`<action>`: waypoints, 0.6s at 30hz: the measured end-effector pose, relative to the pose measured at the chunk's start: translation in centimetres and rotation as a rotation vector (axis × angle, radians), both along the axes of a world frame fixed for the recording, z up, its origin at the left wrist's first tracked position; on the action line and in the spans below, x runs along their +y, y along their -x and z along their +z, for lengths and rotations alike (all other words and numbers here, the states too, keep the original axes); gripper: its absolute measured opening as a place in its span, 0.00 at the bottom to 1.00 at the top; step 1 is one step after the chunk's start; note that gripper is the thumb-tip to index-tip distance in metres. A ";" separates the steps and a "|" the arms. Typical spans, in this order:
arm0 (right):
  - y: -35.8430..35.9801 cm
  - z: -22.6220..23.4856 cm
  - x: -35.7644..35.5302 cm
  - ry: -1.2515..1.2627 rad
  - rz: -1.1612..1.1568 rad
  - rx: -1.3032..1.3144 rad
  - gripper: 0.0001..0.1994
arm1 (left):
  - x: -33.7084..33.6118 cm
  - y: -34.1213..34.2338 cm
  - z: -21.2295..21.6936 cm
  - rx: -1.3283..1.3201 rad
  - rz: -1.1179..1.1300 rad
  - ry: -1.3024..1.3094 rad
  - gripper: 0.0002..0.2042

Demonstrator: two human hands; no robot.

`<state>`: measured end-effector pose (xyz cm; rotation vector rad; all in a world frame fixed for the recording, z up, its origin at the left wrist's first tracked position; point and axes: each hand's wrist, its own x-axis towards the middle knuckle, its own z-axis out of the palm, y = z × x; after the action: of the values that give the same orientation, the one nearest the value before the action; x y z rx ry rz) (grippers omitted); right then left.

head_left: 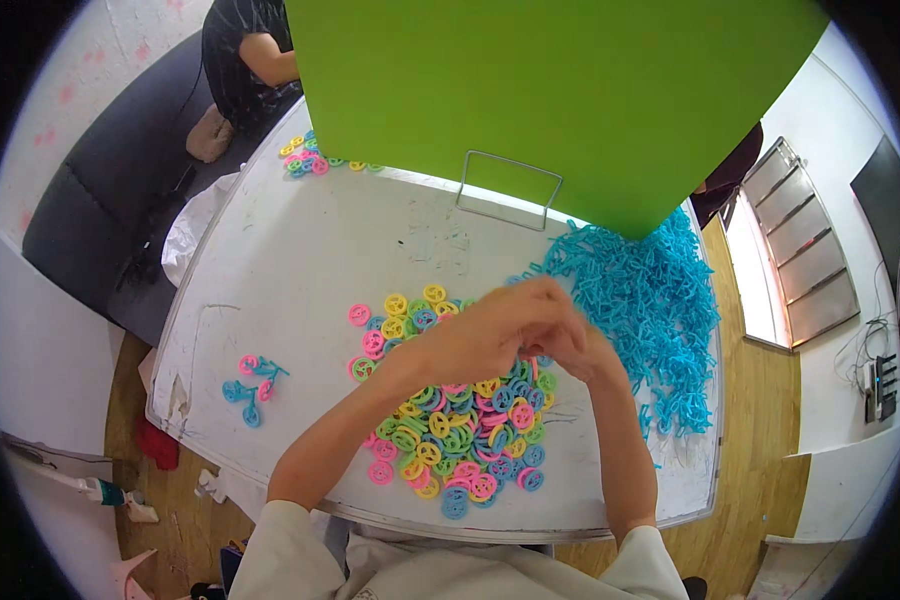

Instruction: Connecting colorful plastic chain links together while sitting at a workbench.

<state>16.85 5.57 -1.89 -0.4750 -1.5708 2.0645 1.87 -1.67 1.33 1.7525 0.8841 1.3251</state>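
Note:
My left hand (pixel 495 325) and my right hand (pixel 576 345) meet above a pile of small plastic wheels (pixel 455 440) in pink, yellow, green and blue. Both hands are closed, their fingers curled together. What they hold, if anything, is hidden behind the fingers. Just past my right hand lies a large heap of thin blue plastic pieces (pixel 660 300). Farther left on the white table (pixel 300 270), two small blue pieces with wheels fitted (pixel 248 390) lie side by side, one with pink wheels and one with blue.
A tall green panel (pixel 550 90) stands across the far side of the table, with a bent wire stand (pixel 510 190) at its foot. More wheels (pixel 305 160) lie at the far left edge. Beyond them sits another person (pixel 255 60) beside a dark sofa (pixel 100 200).

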 end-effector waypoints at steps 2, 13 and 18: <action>-0.4 -1.7 0.5 0.086 0.004 -0.107 0.15 | -0.3 0.0 0.5 -0.043 -0.127 0.141 0.16; -0.5 -2.2 1.6 0.198 0.222 -0.012 0.26 | 0.1 0.0 0.3 -0.047 -0.005 0.000 0.13; -0.1 -3.2 0.8 0.205 0.319 0.210 0.29 | -0.4 -0.3 1.1 0.187 0.006 -0.064 0.15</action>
<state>16.97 6.37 -5.14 -0.0716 -1.3891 2.4391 2.13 -2.04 2.43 1.9488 0.9587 1.2197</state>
